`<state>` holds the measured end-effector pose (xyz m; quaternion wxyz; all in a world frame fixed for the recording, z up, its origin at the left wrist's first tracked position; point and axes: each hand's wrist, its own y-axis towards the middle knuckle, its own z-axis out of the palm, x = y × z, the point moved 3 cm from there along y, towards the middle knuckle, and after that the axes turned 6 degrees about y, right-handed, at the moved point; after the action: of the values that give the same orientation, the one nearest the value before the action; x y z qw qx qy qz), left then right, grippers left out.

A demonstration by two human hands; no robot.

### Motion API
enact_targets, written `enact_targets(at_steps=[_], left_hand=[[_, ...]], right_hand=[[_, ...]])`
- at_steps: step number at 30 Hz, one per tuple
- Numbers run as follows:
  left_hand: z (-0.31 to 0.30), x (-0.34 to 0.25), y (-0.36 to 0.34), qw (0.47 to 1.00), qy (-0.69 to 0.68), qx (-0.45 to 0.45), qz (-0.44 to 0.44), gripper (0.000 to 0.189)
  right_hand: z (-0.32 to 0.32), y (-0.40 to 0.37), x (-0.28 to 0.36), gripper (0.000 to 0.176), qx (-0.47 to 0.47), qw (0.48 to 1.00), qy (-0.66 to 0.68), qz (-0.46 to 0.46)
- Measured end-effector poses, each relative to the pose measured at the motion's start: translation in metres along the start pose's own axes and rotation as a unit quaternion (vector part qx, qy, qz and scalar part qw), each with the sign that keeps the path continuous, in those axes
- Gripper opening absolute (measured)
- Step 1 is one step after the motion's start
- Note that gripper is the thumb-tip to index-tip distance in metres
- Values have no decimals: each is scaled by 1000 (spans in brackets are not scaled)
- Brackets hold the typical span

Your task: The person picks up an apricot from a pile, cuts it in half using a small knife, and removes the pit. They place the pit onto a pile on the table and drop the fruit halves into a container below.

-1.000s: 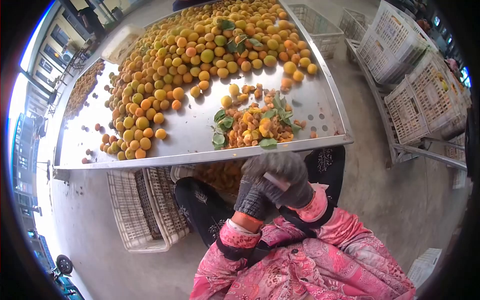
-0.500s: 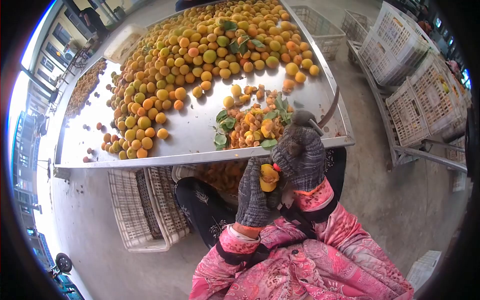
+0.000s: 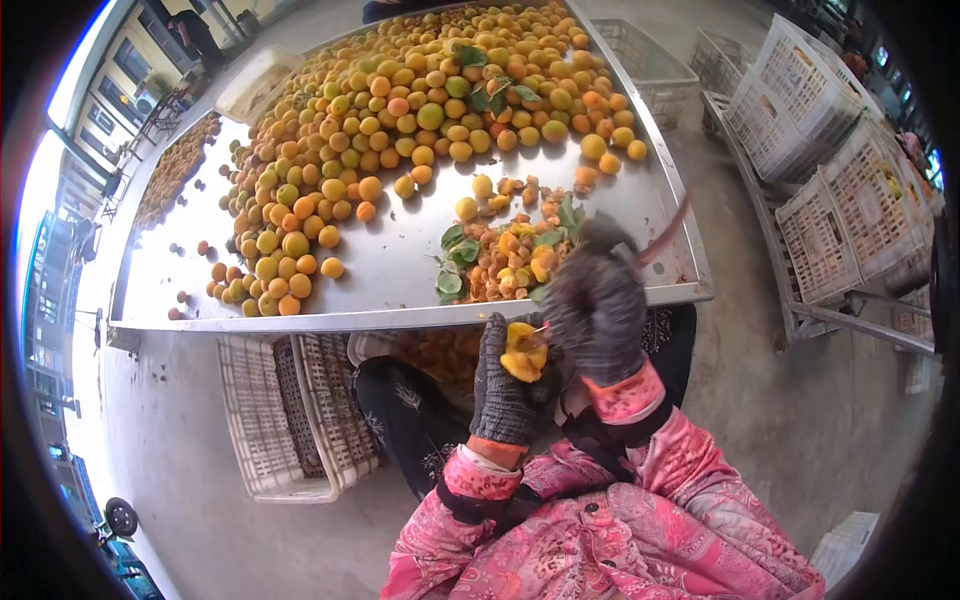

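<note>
In front of my lap, just below the table edge, my left hand (image 3: 503, 385) in a grey knit glove is closed around a yellow apricot (image 3: 525, 352). The apricot's flesh shows opened, with a hollow in its upper side. My right hand (image 3: 600, 310), gloved too and smeared by motion, grips a curved knife (image 3: 666, 236) whose blade points up and right over the table corner. Its fingers are right beside the apricot. Just beyond the hands lies a pile of torn apricot pieces (image 3: 508, 262) mixed with green leaves (image 3: 458, 247).
A metal-topped table (image 3: 400, 240) with a raised rim carries a large heap of whole apricots (image 3: 390, 110). Plastic crates (image 3: 290, 420) stand under its left side. At right, stacked white crates (image 3: 800, 95) sit on a cart (image 3: 770, 230). A person (image 3: 190, 35) stands far left.
My right hand has shifted slightly at the apricot and is now blurred, its knife blade swinging a little. The apricot in my left hand now shows a wider opening.
</note>
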<state>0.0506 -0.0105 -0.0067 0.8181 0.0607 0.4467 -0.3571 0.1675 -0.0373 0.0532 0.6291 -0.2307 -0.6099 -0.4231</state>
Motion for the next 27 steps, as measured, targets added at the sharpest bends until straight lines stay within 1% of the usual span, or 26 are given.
enact_targets(at_steps=[1, 2, 3, 4, 5, 6, 7, 8, 9, 10, 12, 13, 14, 15, 16, 17, 18, 19, 20, 21, 22, 23, 24, 25, 26, 27], left_hand=[[0, -1, 0, 994, -106, 5, -21, 36], [-1, -3, 1, 994, -108, 3, -17, 36], [-4, -3, 2, 993, -109, -29, -34, 40], [-6, -5, 5, 991, -109, -60, -52, 45], [-8, -6, 11, 927, -333, 51, -163, 42], [-14, 2, 15, 927, -333, 52, -162, 42], [-23, 9, 21, 971, -218, 7, -96, 42], [-30, 14, 23, 994, -97, -40, -28, 42], [6, -16, 17, 979, -164, -96, -67, 46], [5, -15, 16, 979, -166, -98, -65, 46], [-2, -11, 17, 979, -126, -120, -104, 50], [-5, -10, 21, 970, -152, -146, -123, 51], [-7, -13, 21, 970, -153, -146, -118, 51], [-8, -18, 20, 976, -109, -147, -119, 51], [-7, -23, 18, 980, -65, -147, -120, 52], [-2, -25, 20, 972, -115, -166, -117, 53], [-4, -26, 19, 973, -115, -166, -115, 53], [-5, -27, 19, 979, -96, -149, -100, 54], [-6, -27, 19, 985, -78, -130, -86, 55], [-9, -23, 20, 985, -77, -126, -85, 55], [-12, -20, 24, 990, -53, -119, -57, 54], [-16, -16, 25, 992, -29, -117, -32, 53], [-18, -11, 21, 992, -28, -116, -34, 53], [-18, -15, 19, 973, 176, -119, 94, 50], [-13, -19, 16, 897, 369, -109, 219, 48], [-22, -10, 18, 976, 180, -101, 75, 43]], right_hand=[[-5, 6, 3, 13, 13, 999, 48, -12], [-18, 14, 5, 12, 28, 995, 96, -23], [-27, 15, -7, 15, 143, 880, 428, 152], [-20, 10, 4, 15, 147, 879, 429, 150], [-12, -1, 21, 16, 191, 955, 209, 92], [-5, -12, 31, 18, 223, 974, -23, 27], [-1, -21, 27, 18, 226, 974, -24, 25], [4, -32, 23, 21, 265, 957, -98, -70], [8, -38, 20, 23, 300, 925, -169, -163], [8, -38, 18, 23, 302, 924, -169, -164], [4, -35, 11, 29, 311, 930, -173, -97], [3, -33, 8, 29, 312, 929, -171, -100], [0, -30, 2, 30, 282, 952, -111, -44], [-4, -27, -1, 31, 251, 967, -50, 13], [-8, -22, 1, 31, 254, 966, -50, 12], [-14, -12, 3, 28, 195, 977, -62, 62], [-20, -2, 3, 26, 134, 982, -74, 113], [-21, 9, -2, 26, 134, 982, -74, 112], [-22, 21, -6, 24, 102, 984, -146, -9], [-20, 28, 1, 21, 68, 965, -215, -133], [-17, 27, 4, 21, 67, 964, -215, -139], [-10, 18, 0, 21, 129, 979, -155, -15], [-1, 3, -5, 21, 184, 972, -90, 113], [9, -10, -3, 20, 232, 967, -95, 35], [17, -22, -3, 19, 273, 956, -101, -44], [17, -28, -9, 19, 260, 959, -104, -47]])
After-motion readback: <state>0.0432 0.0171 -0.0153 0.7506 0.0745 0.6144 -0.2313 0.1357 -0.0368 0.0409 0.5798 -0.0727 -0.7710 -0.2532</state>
